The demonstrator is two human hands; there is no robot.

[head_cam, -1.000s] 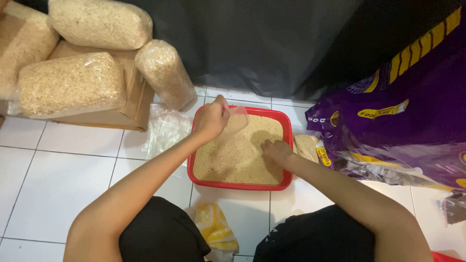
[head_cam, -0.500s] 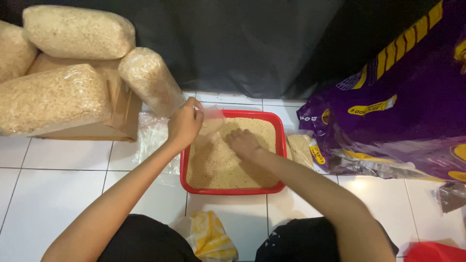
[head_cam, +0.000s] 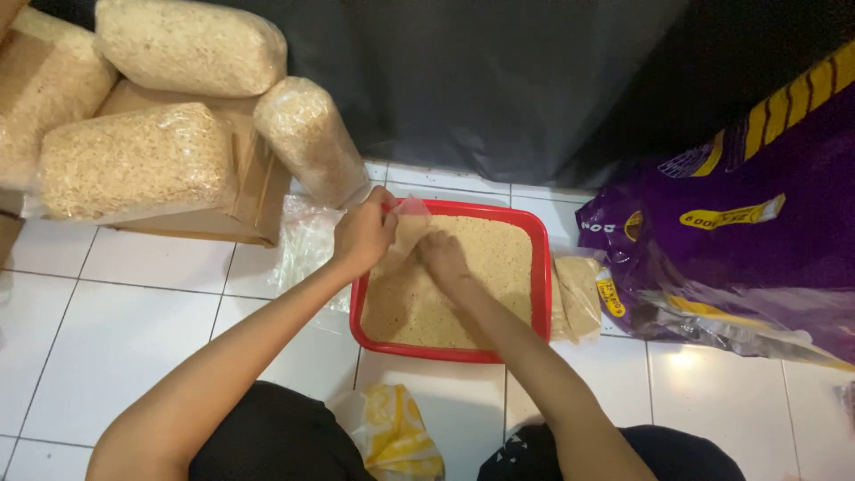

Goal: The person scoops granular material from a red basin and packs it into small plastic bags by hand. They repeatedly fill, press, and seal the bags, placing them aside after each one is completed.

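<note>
A red rectangular tray (head_cam: 540,267) full of pale tan grain sits on the white tiled floor. My left hand (head_cam: 362,235) grips the mouth of a small clear plastic bag (head_cam: 411,225) at the tray's near-left corner. My right hand (head_cam: 443,259) rests on the grain right beside the bag's opening, fingers curled into the grain. Whether the right hand holds grain is hidden.
Several clear bags packed with grain (head_cam: 134,160) lie on a cardboard box (head_cam: 258,191) at the left. A big purple and yellow sack (head_cam: 739,232) lies at the right. Loose clear bags (head_cam: 307,240) lie left of the tray, a yellow wrapper (head_cam: 392,432) near my knees.
My right hand has moved left across the grain, from the tray's right side to the bag's mouth. My left hand still holds the bag at the tray's left edge.
</note>
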